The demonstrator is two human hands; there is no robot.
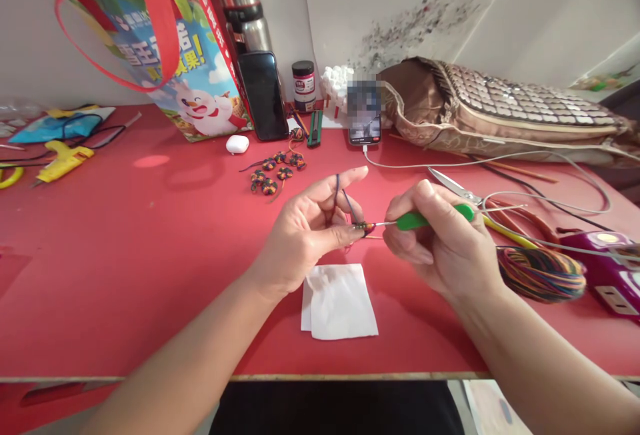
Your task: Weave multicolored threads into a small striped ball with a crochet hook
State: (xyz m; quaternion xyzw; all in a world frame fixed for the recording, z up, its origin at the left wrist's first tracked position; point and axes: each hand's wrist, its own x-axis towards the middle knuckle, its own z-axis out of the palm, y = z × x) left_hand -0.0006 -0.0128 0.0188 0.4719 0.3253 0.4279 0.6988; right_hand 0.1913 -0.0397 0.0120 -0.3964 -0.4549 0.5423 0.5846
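My left hand (310, 228) pinches a small multicoloured crochet piece (367, 228) between thumb and fingers. Dark yarn (338, 188) loops round its raised index finger. My right hand (445, 235) is closed round the green handle of a crochet hook (413, 220), whose thin metal tip reaches into the crochet piece. A ball of multicoloured yarn (543, 274) lies to the right of my right wrist. Beyond my left hand several small crocheted pieces (269, 186) in the same colours lie on the red table (165, 275). Folded white tissue (343, 305) lies below the hands.
Scissors (457, 187) and a purple power strip (613, 275) lie at the right, with a white cable running across. Behind stand a phone (264, 95), a charging phone (365, 130), a jar (303, 86), a flask (245, 15) and a gift bag (200, 75). A yellow glue gun (63, 160) lies left.
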